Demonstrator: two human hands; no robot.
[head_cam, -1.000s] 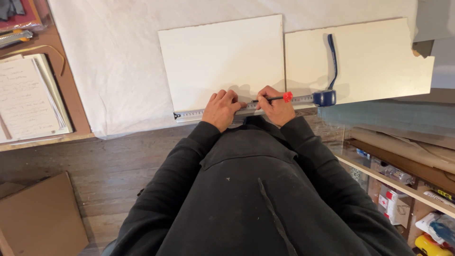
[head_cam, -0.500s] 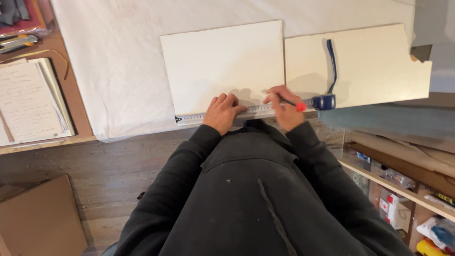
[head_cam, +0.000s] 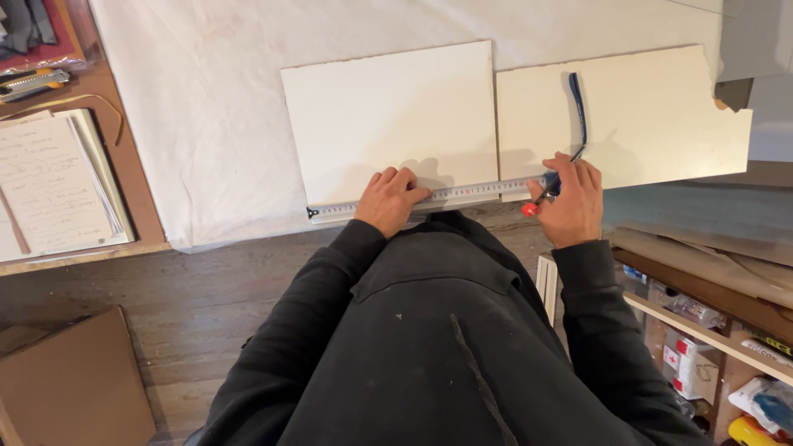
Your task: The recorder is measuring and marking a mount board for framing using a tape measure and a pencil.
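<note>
The tape measure (head_cam: 462,195) lies stretched along the near edge of a white board (head_cam: 388,116) on the paper-covered desk (head_cam: 206,124). The left hand (head_cam: 390,201) presses flat on the tape, fingers spread apart. The right hand (head_cam: 570,202) is closed on a red-capped pencil (head_cam: 535,202) at the tape's blue case end, over a second, cream board (head_cam: 652,116). An open notebook (head_cam: 49,186) sits well apart on the left

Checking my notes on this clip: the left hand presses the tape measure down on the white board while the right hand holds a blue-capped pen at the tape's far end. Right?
Not quite: in the head view the pen in the right hand is red-capped. The left hand does press the tape measure on the white board.
</note>
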